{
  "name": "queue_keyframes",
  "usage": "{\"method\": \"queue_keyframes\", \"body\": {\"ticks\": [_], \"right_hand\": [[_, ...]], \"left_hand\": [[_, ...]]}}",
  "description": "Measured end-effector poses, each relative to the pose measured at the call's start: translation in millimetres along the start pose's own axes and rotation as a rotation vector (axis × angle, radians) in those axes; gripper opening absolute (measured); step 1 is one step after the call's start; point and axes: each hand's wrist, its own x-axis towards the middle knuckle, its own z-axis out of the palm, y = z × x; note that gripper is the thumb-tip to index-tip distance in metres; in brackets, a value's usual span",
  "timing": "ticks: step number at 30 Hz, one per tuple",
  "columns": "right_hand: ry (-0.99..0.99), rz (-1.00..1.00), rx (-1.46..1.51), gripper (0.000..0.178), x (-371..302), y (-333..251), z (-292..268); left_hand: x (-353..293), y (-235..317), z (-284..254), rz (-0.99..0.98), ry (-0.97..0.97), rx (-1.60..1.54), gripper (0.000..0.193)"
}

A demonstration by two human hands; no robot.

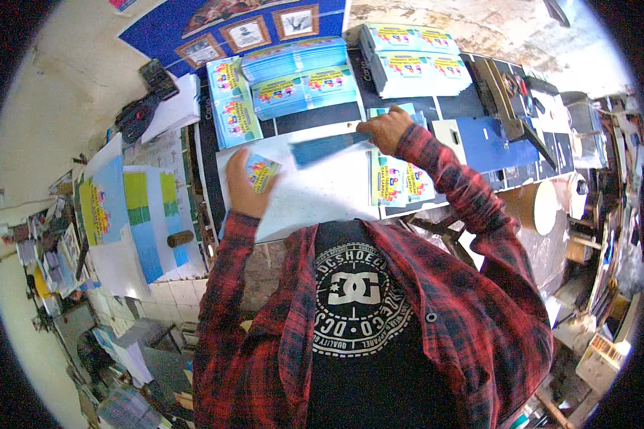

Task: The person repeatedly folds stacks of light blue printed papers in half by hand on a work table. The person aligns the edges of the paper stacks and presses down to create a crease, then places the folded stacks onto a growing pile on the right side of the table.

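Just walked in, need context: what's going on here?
Someone in a red plaid shirt is handling printed pieces. The left hand has a small printed card in its grip; the right hand holds a blurred blue piece over a white surface. More printed cards lie near the right forearm, with stacks of prints beyond.

The blue sheet [328, 148] is blurred; the card [260, 172] is partly hidden by the left hand [241, 189]; the poster [144, 34] is cut off above.
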Motion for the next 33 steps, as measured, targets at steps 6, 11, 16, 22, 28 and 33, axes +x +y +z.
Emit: {"method": "queue_keyframes", "body": {"ticks": [6, 11, 16, 22, 28, 33], "right_hand": [[0.161, -0.127, -0.019, 0.047, -23, 9, -7], [1.024, 0.525, 0.553, 0.066, -87, 67, 54], [0.328, 0.965, 0.659, 0.084, -116, 104, 234], [0.309, 1.17, 0.881, 0.103, -92, 54, 231], [0.217, 0.962, 1.427, 0.096, -64, 58, 235], [0.286, 0.962, 1.556, 0.086, -53, 27, 264]], "left_hand": [[55, 103, 115, 0.003, -0.573, -0.171, 0.06], [24, 76, 183, -0.345, -0.53, -0.652, 0.039], [-29, 74, 286, -0.82, -0.508, -1.126, 0.046], [-25, 127, 291, -0.769, -0.438, -0.538, 0.047], [-34, 92, 304, -0.774, -0.459, -0.596, 0.045], [-44, 65, 316, -0.808, -0.557, -0.473, 0.085]]}}
